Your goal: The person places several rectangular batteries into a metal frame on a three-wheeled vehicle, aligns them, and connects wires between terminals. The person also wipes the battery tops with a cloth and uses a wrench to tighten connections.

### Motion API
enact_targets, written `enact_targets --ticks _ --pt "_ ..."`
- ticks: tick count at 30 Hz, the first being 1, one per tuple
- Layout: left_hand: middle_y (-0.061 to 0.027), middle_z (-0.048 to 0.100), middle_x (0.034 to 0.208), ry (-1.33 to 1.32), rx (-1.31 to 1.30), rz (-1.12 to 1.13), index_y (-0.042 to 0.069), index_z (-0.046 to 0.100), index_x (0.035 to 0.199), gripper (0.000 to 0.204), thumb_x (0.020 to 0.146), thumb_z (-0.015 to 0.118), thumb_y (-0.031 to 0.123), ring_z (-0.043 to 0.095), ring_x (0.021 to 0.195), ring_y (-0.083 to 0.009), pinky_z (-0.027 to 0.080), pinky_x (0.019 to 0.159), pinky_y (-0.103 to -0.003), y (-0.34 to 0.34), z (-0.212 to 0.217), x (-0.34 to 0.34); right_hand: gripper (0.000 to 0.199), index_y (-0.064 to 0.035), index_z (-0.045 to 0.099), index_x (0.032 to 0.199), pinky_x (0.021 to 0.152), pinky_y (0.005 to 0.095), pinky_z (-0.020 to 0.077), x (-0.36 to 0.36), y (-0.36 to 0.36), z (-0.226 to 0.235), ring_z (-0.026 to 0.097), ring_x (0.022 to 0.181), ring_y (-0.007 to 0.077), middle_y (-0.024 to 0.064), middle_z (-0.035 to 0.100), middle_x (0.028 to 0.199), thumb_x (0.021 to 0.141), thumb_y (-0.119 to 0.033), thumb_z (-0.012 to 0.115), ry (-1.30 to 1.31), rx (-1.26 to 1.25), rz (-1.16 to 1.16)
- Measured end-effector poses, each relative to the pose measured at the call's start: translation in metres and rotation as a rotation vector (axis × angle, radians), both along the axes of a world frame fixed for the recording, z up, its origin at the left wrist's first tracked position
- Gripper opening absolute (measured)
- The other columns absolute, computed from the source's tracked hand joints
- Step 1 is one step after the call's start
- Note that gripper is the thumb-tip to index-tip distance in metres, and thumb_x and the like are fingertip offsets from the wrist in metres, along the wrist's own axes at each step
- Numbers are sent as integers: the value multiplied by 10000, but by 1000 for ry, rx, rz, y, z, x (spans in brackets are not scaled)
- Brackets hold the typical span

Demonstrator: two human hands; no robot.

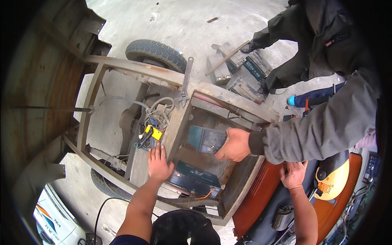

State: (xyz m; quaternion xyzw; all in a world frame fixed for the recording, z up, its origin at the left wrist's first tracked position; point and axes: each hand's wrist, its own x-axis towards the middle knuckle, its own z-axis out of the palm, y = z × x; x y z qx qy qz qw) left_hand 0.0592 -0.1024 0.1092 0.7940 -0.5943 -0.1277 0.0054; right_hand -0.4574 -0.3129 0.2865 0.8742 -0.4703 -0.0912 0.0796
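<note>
My left hand (158, 163) lies flat, fingers apart, on the rusty crossbar of a vehicle frame (134, 67), between a bundle of wires with a yellow connector (153, 131) and a dark blue battery (194, 178) in the rusty tray (241, 181). My right hand (293, 174) rests on the orange body panel (261, 196) at the tray's right side, its fingertips just under a co-worker's grey sleeve. The co-worker's hand (234, 145) grips a teal battery (205, 139) tilted in the tray.
An adjustable wrench (185, 83) lies across the frame's top rail. A tyre (156, 53) sits behind it. Several old batteries (239, 67) lie on the concrete floor near the co-worker's feet. A yellow helmet (331, 179) is at the right.
</note>
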Motion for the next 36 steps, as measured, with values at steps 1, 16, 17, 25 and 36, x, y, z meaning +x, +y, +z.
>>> enact_targets --ticks 1,16,17,25,36 --pt "-255 357 1659 2 -19 -4 -54 366 1592 939 823 720 353 360 1508 -427 170 1317 -576 0 0 0 416 -194 778 1210 1143 711 369 -1 2 -3 658 1200 315 54 755 1225 848 -396 747 4 10 -10" --pt "-234 309 1691 38 -51 0 -43 337 1599 962 812 734 341 329 1522 -429 168 1316 -579 3 -5 3 818 -154 584 1541 1217 574 378 -20 2 -13 465 1486 456 204 521 1606 817 -480 782 -68 36 21" --pt "-234 310 1691 36 -62 -1 -43 340 1597 958 812 733 340 329 1522 -430 168 1316 -579 4 -5 3 781 -134 587 1528 1215 577 381 -20 3 -12 481 1472 450 205 539 1584 841 -462 760 -109 38 58" --pt "-243 321 1687 42 -54 -7 -45 370 1582 920 825 716 348 344 1521 -420 172 1313 -570 2 -3 4 577 -98 654 1333 1074 575 429 -22 5 -17 551 1256 452 185 599 1317 808 -320 744 -114 30 80" --pt "-233 359 1666 56 -67 -4 -35 409 1571 849 852 674 330 346 1528 -386 180 1314 -557 2 -3 5 312 -48 746 1065 879 573 495 2 23 -10 646 960 456 158 681 950 764 -126 722 -225 -121 213"
